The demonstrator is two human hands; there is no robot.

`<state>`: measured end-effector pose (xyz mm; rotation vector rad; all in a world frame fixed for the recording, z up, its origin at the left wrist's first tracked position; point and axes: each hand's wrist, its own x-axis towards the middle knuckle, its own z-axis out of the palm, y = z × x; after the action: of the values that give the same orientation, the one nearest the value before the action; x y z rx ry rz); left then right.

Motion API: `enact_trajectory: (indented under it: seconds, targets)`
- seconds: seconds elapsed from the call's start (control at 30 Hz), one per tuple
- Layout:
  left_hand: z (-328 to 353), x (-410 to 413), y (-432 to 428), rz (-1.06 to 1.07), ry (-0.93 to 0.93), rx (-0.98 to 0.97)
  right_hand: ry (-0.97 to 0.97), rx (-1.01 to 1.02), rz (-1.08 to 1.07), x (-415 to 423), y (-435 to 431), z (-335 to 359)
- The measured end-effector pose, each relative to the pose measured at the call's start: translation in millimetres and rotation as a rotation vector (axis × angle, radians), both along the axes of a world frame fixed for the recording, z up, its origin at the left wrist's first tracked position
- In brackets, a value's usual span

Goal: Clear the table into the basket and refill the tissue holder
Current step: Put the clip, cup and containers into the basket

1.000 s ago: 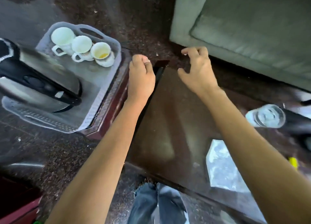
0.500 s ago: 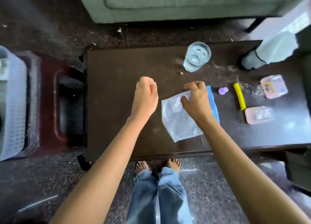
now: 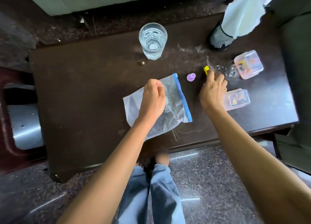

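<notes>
Once over bag (image 3: 176, 109), fingers (image 3: 211, 75) at stick (image 3: 205, 69)

Dark table (image 3: 84, 89), kinda dusty. Glass (image 3: 152, 40) of water top middle, mesh holder (image 3: 218, 39) top right. Clear bag (image 3: 176, 109) flat in the centre, purple cap (image 3: 191, 77) just right of it, then a yellow stick (image 3: 206, 69). Crinkly wrap (image 3: 224, 70) and a box (image 3: 248, 64) further right, second box (image 3: 237, 99) just below.
</notes>
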<state>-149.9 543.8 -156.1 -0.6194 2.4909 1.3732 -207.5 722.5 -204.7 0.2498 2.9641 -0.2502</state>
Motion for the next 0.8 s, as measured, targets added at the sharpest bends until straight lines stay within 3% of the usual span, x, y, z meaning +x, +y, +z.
enact_trajectory:
  seconds: [0.17, 0.27, 0.37, 0.53, 0.8]
  targets:
    - [-0.2, -6.3, 8.1, 0.023, -0.009, 0.006, 0.0, -0.088, -0.014, -7.6, 13.8, -4.7]
    - [0.7, -7.9, 2.8, 0.067, 0.023, 0.013, -0.001, -0.217, -0.15, -10.8, 11.8, 1.6]
    - [3.5, -7.9, -9.2, 0.112, 0.045, 0.01, 0.13, -0.266, -0.195, -13.3, -0.4, 19.6]
    - [14.2, 0.2, -48.8, 0.187, 0.075, 0.052, 0.329, -0.409, -0.001, -8.5, -48.0, 64.1]
    - [35.9, 32.9, -180.1, 0.424, 0.114, 0.022, 0.263, -0.609, 0.349, -2.9, -209.5, 112.0]
